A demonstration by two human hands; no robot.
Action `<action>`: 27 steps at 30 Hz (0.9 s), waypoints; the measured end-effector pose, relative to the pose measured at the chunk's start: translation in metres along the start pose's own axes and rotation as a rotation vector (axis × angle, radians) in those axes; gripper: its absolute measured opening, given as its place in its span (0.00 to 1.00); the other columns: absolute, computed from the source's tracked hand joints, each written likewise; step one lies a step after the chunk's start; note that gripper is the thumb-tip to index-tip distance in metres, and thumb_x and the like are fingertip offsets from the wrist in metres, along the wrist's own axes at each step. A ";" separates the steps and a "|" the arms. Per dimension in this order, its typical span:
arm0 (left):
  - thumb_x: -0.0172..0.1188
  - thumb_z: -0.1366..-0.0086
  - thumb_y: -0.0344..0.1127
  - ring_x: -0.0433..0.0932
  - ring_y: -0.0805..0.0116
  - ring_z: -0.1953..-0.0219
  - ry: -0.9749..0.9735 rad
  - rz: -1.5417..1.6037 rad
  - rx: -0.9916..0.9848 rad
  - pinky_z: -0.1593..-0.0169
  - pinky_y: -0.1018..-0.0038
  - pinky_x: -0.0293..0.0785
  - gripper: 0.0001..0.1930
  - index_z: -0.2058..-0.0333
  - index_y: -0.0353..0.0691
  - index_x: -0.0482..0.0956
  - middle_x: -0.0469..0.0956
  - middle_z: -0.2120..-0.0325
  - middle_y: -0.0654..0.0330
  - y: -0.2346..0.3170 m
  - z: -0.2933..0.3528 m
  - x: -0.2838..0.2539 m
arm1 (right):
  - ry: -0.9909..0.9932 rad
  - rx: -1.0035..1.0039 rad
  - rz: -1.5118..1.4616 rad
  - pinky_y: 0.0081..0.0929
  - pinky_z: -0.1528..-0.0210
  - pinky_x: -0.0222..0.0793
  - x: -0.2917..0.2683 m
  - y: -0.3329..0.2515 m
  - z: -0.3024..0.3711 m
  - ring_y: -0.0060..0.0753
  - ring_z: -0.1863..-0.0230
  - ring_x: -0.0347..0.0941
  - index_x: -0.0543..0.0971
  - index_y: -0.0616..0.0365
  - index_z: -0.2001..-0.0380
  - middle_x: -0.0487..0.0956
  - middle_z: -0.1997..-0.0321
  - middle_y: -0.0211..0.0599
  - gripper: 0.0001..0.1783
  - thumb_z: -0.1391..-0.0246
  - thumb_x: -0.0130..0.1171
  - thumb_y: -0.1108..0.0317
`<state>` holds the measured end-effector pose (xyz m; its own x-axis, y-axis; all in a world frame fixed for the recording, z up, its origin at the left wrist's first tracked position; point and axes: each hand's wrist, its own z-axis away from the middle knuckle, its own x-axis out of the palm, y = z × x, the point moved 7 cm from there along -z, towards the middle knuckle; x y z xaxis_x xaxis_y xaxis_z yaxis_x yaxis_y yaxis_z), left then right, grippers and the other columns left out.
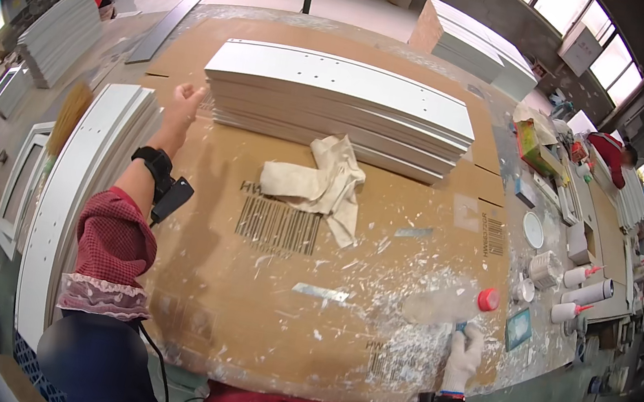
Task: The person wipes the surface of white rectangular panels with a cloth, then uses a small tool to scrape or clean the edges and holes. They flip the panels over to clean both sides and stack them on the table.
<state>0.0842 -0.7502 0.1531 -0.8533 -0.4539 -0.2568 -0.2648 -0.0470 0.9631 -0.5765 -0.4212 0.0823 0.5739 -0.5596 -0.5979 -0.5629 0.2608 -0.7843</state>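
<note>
Bare and with its fingers curled in, my left hand is beside the left end of a stack of white boards with small drilled holes. Whether anything is inside its fingers is hidden. My right hand, in a white knitted glove, is low at the right of the cardboard. A small blue thing shows at its closed fingertips; its kind I cannot make out. Just beyond lies a clear plastic bottle with a red cap. A crumpled cream cloth rests against the front of the stack.
Cardboard covers the table, strewn with white flakes and a thin flat strip. Long white boards stand along the left. Squeeze bottles, a roll of white material and a blue-green square crowd the right edge.
</note>
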 end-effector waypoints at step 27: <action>0.63 0.47 0.50 0.73 0.65 0.63 -0.113 -0.021 -0.106 0.59 0.70 0.68 0.29 0.58 0.27 0.71 0.75 0.65 0.51 -0.006 -0.090 0.020 | -0.668 0.197 0.017 0.36 0.87 0.66 0.232 -0.241 -0.327 0.36 0.82 0.71 0.72 0.56 0.63 0.75 0.77 0.37 0.33 0.46 0.41 0.34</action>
<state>0.1089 -0.8394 0.1496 -0.8950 -0.3487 -0.2782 -0.2389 -0.1520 0.9591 -0.5019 -0.8708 0.1863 0.8444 0.0336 -0.5346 -0.4931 0.4386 -0.7513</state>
